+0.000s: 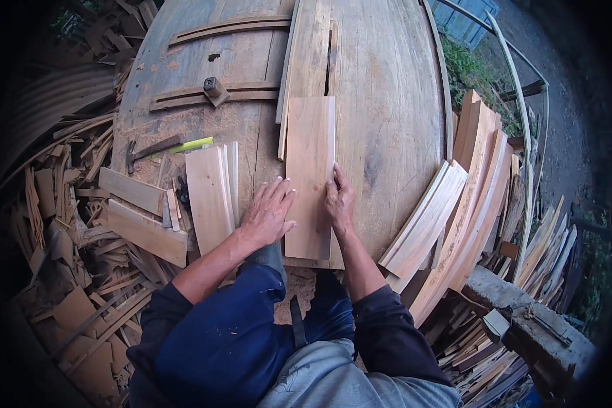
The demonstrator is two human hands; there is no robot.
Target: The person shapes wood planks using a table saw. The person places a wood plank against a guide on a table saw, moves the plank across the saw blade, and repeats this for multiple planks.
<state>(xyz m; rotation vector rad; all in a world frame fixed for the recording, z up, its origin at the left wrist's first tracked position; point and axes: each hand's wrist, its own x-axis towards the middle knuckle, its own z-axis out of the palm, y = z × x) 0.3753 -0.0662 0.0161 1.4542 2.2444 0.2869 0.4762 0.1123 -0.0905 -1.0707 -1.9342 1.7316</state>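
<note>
A smooth reddish-brown board [309,146] lies lengthwise on the wooden workbench [394,88], its near end toward my body. My left hand [270,212] rests flat by its left edge, fingers stretched out and the thumb reaching to the board. At the right edge my right hand [341,198] has its fingers curled in against the board; whether something small is between them is hidden. Beside my left hand lean a few pale boards [209,194]. A long wooden strip [290,81] runs along the bench past the board's far left corner.
A hammer [158,147] with a yellow-green part lies at the left, near a square wooden block [215,91] on slotted rails [228,28]. Boards [425,221] are stacked at the right edge. Scrap wood [81,306] heaps up on the left; a concrete beam [523,309] stands lower right.
</note>
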